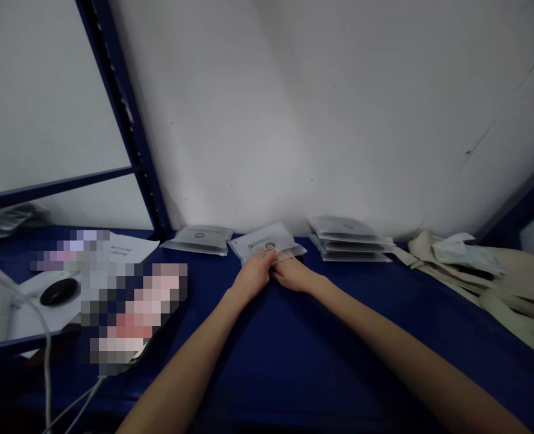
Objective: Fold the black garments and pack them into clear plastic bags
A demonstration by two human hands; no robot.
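1. Bag [263, 236], one, whitish and printed with dark lettering, lies at the middle of the tabletop's far edge, its near edge under the fingers of both hands.
2. Two hands meet there, just beside each other. The left hand [254, 276] pinches the bag's near edge, thumb side uppermost.
3. The right hand [296, 276] has its fingers curled in at the same edge, touching the bag; whether they grip it, I cannot tell.
4. One left stack [204, 237] of similar bags sits along the far edge, apart from the bag in hand; how many it has, I cannot tell.
5. One right stack [346, 232] stands on the other side, also at the far edge, with at least three bags, one upon another.
6. Cloth [520, 277], pale and rumpled, covers the tabletop's far right corner; one packet [470, 259] lies on it.
7. Toward the left edge are at least two paper sheets [134, 246], one black oval item [59, 292] and one blurred pink item [158, 301], with white cable [47, 367] near it.
8. One tabletop [267, 361], dark blue, carries all these; one pale wall [267, 120] rises behind its far edge.
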